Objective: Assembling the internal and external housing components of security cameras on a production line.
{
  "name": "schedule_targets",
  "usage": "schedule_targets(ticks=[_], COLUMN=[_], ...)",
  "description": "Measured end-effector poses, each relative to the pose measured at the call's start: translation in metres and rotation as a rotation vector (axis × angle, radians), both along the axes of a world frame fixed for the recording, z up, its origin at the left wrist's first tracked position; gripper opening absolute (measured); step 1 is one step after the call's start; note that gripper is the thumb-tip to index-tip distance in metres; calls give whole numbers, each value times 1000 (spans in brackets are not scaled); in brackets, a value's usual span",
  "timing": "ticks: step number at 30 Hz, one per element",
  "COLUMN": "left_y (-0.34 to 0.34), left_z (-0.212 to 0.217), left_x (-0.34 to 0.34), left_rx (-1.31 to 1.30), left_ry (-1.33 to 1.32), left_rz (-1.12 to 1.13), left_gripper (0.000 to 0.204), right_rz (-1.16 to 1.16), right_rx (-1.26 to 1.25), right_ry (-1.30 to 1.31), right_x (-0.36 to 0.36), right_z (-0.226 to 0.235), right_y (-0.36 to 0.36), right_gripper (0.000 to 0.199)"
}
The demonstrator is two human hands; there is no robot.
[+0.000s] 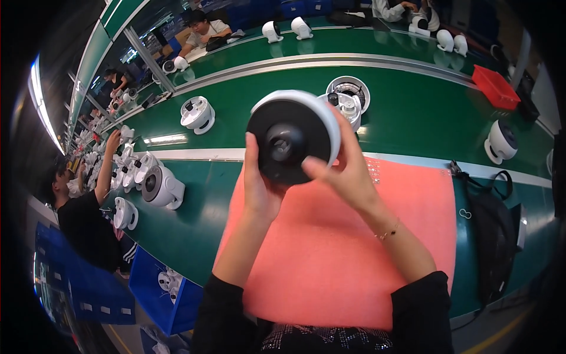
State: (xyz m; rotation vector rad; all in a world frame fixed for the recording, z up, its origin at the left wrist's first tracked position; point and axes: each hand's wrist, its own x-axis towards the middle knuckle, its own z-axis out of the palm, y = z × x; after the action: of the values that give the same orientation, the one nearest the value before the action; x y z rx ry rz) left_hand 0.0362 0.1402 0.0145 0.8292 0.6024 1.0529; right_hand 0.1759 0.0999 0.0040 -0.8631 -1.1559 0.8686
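Observation:
Above the pink mat I hold a round white housing with a black disc face and a glossy dark dome at its centre. The black face is turned toward me. My left hand grips its lower left side, with the thumb on the black face's edge. My right hand is wrapped round its right side, with the thumb at the lower rim. Some fingers of both hands are hidden behind the housing. Just past it sit an open white part and a white ring-shaped shell, both partly covered.
Several similar white units stand on the green bench at left, near a co-worker in black. Another white unit stands on the belt. A red tray and a black bag are at right. A blue bin stands below left.

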Motion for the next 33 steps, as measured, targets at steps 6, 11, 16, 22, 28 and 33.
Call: schedule_targets(ticks=[6, 11, 16, 22, 28, 33], left_y=[-3, 51, 78, 85, 100, 88], left_z=[24, -20, -81, -106, -83, -43], left_x=[20, 70, 134, 185, 125, 58], left_rx=[112, 50, -305, -262, -101, -16], left_ry=[235, 305, 110, -145, 25, 282], left_rz=[-232, 140, -111, -5, -8, 49], left_gripper=[49, 51, 79, 64, 47, 64], right_rz=[61, -43, -168, -389, -594, -677], right_rx=[-374, -275, -261, -216, -93, -224], right_ry=[585, 639, 551, 613, 546, 416], right_x=[65, 124, 158, 184, 217, 221], right_z=[12, 2, 6, -2, -22, -49], right_y=[5, 12, 4, 3, 2, 18], right_gripper=[61, 59, 57, 56, 75, 79])
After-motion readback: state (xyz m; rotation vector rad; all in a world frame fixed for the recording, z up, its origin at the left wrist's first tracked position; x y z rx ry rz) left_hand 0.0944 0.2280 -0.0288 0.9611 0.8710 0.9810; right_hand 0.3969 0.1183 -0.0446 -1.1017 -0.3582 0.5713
